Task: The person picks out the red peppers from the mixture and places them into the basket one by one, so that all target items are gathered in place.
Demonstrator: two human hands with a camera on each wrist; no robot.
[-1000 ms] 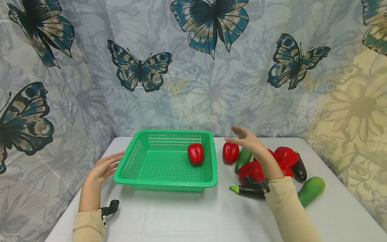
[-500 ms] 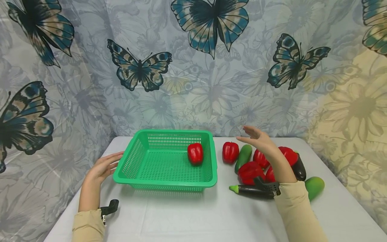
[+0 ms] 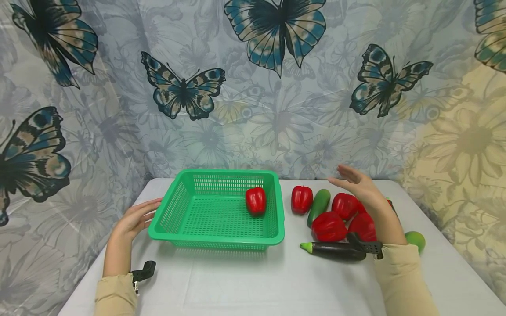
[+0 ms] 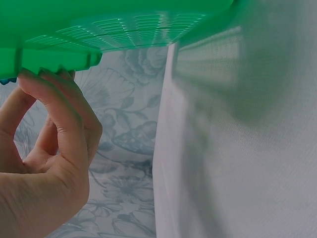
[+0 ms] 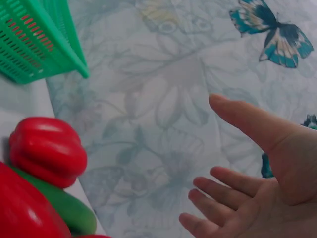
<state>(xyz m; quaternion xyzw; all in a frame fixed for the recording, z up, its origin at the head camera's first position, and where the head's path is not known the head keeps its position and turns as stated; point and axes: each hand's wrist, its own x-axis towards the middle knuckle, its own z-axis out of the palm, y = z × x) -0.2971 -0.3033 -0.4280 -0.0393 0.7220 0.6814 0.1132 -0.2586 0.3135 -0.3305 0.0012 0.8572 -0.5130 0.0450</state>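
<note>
My left hand (image 3: 132, 220) is at the left side of the green plastic basket (image 3: 217, 241), with its fingertips against the rim. The left wrist view shows these fingers (image 4: 59, 106) lightly bent under the basket's edge. One red bell pepper (image 3: 255, 201) lies inside the basket, toward its right wall. My right hand (image 3: 361, 186) hovers over the vegetables on the right, thumb apart from the fingers and nothing held. Below it are red bell peppers (image 3: 329, 227) in a cluster, a cucumber (image 3: 319, 206) and a dark eggplant (image 3: 334, 250).
Another red bell pepper (image 3: 301, 199) stands between basket and cucumber. Behind my right forearm shows the end of a green vegetable (image 3: 415, 241). A white cloth covers the table (image 3: 221, 281), and a butterfly-print curtain (image 3: 276, 123) hangs at its back edge.
My right hand has moved rightward over the vegetables, away from the basket, uncovering more peppers and the eggplant. The left hand and basket have stayed still.
</note>
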